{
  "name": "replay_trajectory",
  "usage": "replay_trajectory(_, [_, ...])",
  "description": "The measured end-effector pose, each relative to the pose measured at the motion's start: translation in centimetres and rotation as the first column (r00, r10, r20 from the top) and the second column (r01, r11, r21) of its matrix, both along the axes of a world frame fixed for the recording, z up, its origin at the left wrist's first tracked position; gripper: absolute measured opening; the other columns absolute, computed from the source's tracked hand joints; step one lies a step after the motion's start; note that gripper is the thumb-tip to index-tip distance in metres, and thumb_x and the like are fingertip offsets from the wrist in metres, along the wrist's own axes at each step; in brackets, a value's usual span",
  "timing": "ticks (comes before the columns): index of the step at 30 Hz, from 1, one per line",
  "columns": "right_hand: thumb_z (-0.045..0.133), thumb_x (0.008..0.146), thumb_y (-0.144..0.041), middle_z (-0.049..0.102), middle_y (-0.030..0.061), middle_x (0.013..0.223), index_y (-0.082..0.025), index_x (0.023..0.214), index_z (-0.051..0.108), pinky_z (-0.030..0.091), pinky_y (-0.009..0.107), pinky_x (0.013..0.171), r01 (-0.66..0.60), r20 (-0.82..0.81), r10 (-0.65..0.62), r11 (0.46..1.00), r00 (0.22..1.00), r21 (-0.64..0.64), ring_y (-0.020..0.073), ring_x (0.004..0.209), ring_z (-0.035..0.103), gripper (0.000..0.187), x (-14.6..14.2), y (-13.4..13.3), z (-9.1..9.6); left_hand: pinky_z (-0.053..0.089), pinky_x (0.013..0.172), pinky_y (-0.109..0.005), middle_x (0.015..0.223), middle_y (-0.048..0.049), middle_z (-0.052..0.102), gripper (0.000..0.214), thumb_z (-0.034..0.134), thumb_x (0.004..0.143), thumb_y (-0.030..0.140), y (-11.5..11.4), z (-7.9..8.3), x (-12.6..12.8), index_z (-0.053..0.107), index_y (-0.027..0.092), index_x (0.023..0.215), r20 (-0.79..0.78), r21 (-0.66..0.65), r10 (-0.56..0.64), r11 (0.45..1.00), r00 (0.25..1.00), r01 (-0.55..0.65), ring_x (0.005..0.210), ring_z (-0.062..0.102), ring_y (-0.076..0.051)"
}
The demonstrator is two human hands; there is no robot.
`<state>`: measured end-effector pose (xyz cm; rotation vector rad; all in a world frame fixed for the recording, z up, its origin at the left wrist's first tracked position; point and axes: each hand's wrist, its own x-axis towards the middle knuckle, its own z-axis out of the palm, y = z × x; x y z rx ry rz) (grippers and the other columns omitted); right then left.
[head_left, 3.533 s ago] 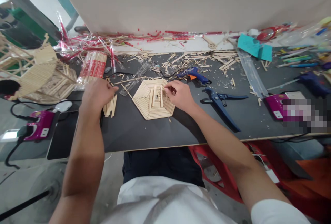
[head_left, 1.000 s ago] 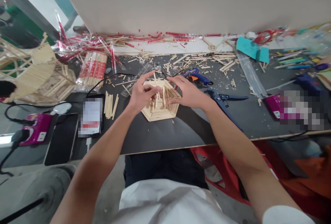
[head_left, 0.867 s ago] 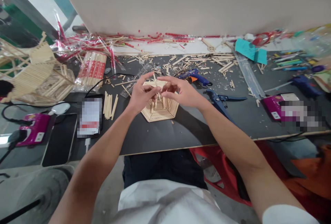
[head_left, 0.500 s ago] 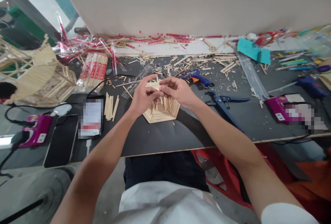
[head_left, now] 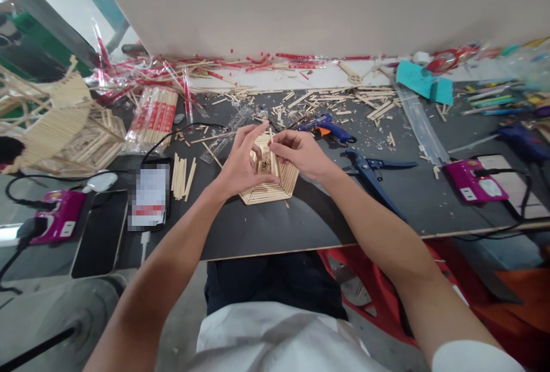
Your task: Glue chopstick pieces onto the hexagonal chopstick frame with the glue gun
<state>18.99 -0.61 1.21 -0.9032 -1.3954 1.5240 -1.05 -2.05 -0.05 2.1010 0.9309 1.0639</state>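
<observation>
A polygonal lattice piece (head_left: pixel 270 193) built from rows of thin wooden sticks lies on the dark table in front of me. Over its middle, my right hand (head_left: pixel 296 151) pinches an upright wooden stick (head_left: pixel 271 138) between thumb and fingers. My left hand (head_left: pixel 243 160) curves around the left side of the piece, fingers and thumb spread wide. Its thumb tip is near the foot of the upright; whether it touches is unclear. My hands partly cover the centre of the piece.
Right of the piece lie a blue glue gun (head_left: pixel 329 128) and a blue-handled cutter (head_left: pixel 369 177). Cut sticks (head_left: pixel 183 177) and phones (head_left: pixel 101 234) are at left, beside a larger stick model (head_left: pixel 64 125). Stick scraps (head_left: pixel 301 102) litter the back.
My left thumb has come away from the right fingers and moved down, so the left hand is wider. The right hand keeps the stick, which is slightly further right.
</observation>
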Motion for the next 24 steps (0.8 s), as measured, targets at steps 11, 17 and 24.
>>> replay_trajectory(11, [0.081,0.075,-0.062,0.059,-0.0036,0.068,-0.019,0.083,0.065,0.043,0.025,0.054,0.000,0.074,-0.004,0.998,0.997,0.057,0.0076,0.055,0.050,0.047,0.0,-0.1,-0.1,0.056,0.057,-0.025,0.157,-0.0174,0.044,0.111,0.081,0.069,0.073,0.1,-0.5,0.0,0.027,0.036,0.160,-0.055,0.132,-0.018,0.991,0.998,0.025,0.085,0.068,-0.017])
replay_trajectory(17, [0.071,0.081,-0.071,0.066,0.0022,0.075,-0.020,0.088,0.069,0.044,0.029,0.060,0.278,0.263,-0.420,0.852,0.868,0.444,0.0130,0.064,0.055,0.051,3.5,1.2,1.1,0.054,0.057,-0.026,0.156,-0.0180,0.048,0.118,0.081,0.070,0.072,0.3,-0.8,-0.2,0.019,0.034,0.163,-0.058,0.176,0.037,0.984,0.998,-0.027,0.094,0.069,-0.022])
replay_trajectory(24, [0.076,0.080,-0.064,0.063,-0.0009,0.069,-0.018,0.086,0.069,0.040,0.026,0.053,-0.078,0.296,0.007,0.971,0.955,0.226,0.0099,0.057,0.050,0.048,2.0,0.1,0.3,0.058,0.064,-0.031,0.158,-0.0177,0.047,0.115,0.077,0.072,0.075,0.1,-0.7,-0.1,0.019,0.035,0.163,-0.101,0.223,0.027,0.975,0.995,-0.004,0.100,0.070,-0.025])
